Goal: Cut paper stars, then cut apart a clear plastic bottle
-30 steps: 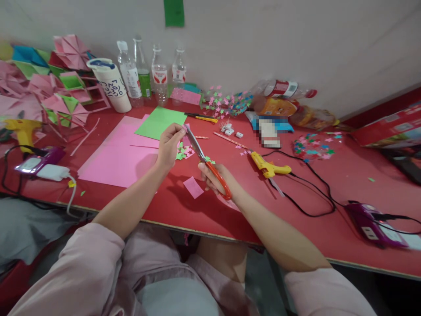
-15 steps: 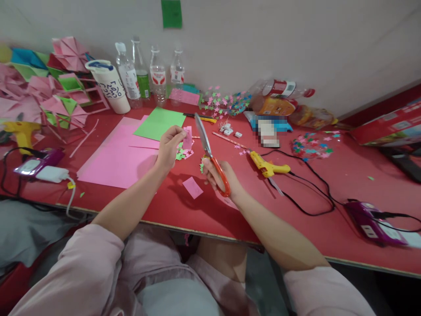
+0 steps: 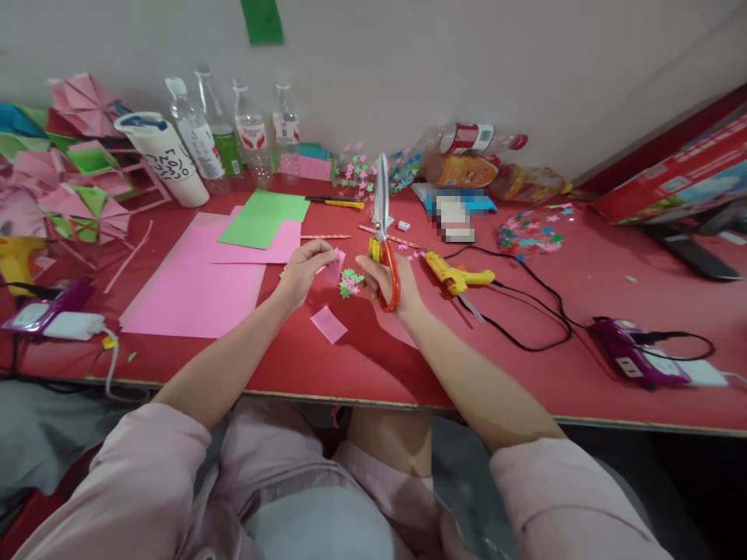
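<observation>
Now the left hand [image 3: 308, 268] is pinching a small, thin pink paper piece [image 3: 337, 267] in a narrow grip above the red tabletop [image 3: 362, 373]. The right hand [image 3: 404, 286] is gripping the metal scissors with orange-red handles [image 3: 381, 218], the blades pointing toward the wall [image 3: 467, 62], apart from the paper. Green and pink paper stars [image 3: 350, 283] are lying between the hands; a flat pink paper rectangle [image 3: 329, 323] is resting nearer the front edge. Trimming small paper seems to be the step in hand; another snip would be calling for blades parting and meeting the pinched piece.
</observation>
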The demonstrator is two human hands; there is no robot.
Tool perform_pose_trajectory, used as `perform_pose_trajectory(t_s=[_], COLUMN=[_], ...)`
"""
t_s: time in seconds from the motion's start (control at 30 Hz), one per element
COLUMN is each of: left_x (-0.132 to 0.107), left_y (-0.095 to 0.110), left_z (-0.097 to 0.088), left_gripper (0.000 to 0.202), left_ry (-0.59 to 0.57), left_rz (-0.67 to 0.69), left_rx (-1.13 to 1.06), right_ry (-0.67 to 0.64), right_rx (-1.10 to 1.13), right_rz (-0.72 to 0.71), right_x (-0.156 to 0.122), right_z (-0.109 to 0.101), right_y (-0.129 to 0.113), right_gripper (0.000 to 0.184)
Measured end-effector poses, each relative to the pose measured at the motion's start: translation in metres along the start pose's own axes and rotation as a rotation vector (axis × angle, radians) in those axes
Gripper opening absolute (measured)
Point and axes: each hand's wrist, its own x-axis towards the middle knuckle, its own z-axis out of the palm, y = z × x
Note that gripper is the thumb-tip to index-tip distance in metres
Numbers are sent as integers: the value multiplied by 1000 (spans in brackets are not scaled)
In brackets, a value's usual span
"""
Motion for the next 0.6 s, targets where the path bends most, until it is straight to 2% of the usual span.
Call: perform_pose_trajectory(t_s=[0.13,0.23,0.3,0.37,0.47,0.6], left_x=[-3,-5,-5,-3,-2,-8], left_y=[-6,-8,-8,-8,-12,-20], left_z=[7,11,9,4,-1,2], left_gripper=[10,12,12,14,17,22], left_ry=[33,53,39,-35,-261,-439], left_rz=[-38,-93,-81,10,198,318], left_rx=[-47,-84,-32,152,626,1170], right_ry=[-78,-24,26,78,157,185], right_rx=[-37,-82,-71,-29,39,103], right_rz=[74,81,70,48,39,41], right_x=[2,0,0,1,5,11], right_z=[4,9,9,6,-2,-11], right_y=[6,9,9,8,8,12], right_gripper=[40,35,33,33,35,36])
